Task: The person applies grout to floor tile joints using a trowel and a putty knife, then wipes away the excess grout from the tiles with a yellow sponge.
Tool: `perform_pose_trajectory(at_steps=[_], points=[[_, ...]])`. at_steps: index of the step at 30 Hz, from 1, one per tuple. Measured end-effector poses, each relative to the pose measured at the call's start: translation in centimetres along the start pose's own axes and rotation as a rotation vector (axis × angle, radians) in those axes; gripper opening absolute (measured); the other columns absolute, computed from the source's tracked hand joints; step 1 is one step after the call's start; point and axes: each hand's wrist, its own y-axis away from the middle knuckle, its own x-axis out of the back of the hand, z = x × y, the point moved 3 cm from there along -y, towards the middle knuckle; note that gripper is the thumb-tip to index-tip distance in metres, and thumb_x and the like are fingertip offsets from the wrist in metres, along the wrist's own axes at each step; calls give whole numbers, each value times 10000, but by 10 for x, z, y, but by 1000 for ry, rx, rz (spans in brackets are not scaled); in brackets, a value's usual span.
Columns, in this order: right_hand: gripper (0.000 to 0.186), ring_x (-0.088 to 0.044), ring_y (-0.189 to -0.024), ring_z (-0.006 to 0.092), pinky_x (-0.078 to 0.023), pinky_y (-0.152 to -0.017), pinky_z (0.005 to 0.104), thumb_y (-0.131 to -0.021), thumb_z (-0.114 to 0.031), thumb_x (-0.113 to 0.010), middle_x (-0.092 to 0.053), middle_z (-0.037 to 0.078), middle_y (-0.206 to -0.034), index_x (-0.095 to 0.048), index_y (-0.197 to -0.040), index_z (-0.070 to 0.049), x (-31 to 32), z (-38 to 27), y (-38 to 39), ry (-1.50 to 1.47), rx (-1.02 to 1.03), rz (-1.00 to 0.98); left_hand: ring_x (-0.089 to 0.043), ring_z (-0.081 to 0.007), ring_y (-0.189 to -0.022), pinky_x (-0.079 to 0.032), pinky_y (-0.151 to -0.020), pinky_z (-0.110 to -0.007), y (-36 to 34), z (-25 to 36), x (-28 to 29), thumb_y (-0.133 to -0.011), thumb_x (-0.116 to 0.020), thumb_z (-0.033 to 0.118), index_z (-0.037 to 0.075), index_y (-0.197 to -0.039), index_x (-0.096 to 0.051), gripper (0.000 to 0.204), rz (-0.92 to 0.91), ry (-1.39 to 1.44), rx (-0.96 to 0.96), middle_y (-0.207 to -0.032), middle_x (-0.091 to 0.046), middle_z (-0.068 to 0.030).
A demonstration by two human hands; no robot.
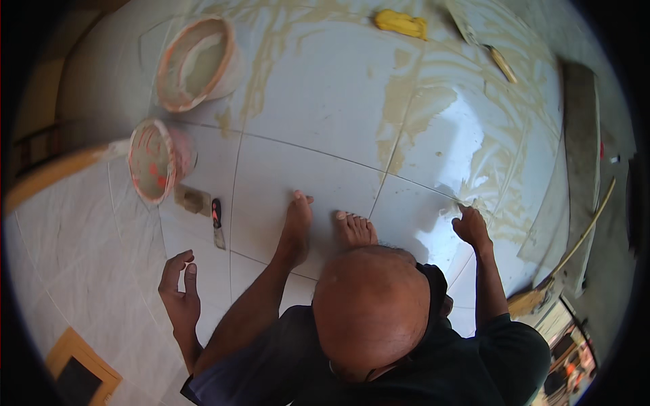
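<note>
Head view puts the right hand (472,228) low over smooth, pale floor tiles (318,81), its fingers folded together and the index tip reaching a tile joint. At those fingertips is a small, whitish, ragged scrap (479,203); whether they pinch it or merely touch it, I cannot tell. It is probably light, limp and slippery with slurry, best taken between thumb and index finger at a bunched edge.

The left hand (179,287) curves in a loose C, thumb apart from the fingers, nothing clearly held. Near its fingertips, ahead and rightward, lies a black-and-red-handled scraper with a flat metal blade (217,223); it looks light and stiff, the handle being the safe hold. Farther ahead of these fingers stands a round, pinkish plastic bucket (183,152), likely heavy. Well ahead of the right fingers lies a yellow, soft-looking wad (401,24).
</note>
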Motion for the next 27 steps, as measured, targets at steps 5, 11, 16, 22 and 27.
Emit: perform_pose_trajectory(at_steps=[5,11,16,22,27], points=[[834,-418,-427,208,-418,-495,386,-791,-54,-547,-470,125,-496,-226,-1560,-37,103,-145,-89,-486,155,244,-671,-250,-929,-519,-842,-356,50,-42,5,-955,-600,71,3,-1127,-676,199,56,29,160,-1006,-695,-147],[774,-550,-481,325,-458,-523,461,-931,-236,-545,-569,180,-553,-156,-1572,-46,83,-189,-129,-348,195,349,-691,-247,-932,-544,-806,-354,82,-75,-1,-941,-592,26,14,-1142,-672,217,65,80,294,-993,-700,-153],[714,-651,-688,475,-526,-669,533,-991,-420,-514,-651,255,-674,-270,-1536,-29,51,-203,-135,79,217,112,-681,-224,-928,-542,-804,-340,91,-110,-34,-943,-612,45,46,-1167,-675,233,15,185,315,-1021,-707,-128],[620,-658,-971,444,-510,-920,497,-913,-330,-603,-668,300,-995,-468,-1423,-6,70,-248,-133,283,183,-158,-677,-200,-933,-546,-804,-337,97,-160,-80,-944,-625,55,38,-1177,-669,238,47,371,388,-1020,-709,-118],[675,-628,-637,443,-506,-608,535,-870,-276,-696,-641,212,-682,-422,-1468,-125,192,-406,-161,141,712,171,-667,-185,-963,-543,-805,-336,88,-202,-109,-939,-635,75,49,-1228,-643,291,136,496,406,-1042,-696,-103]])
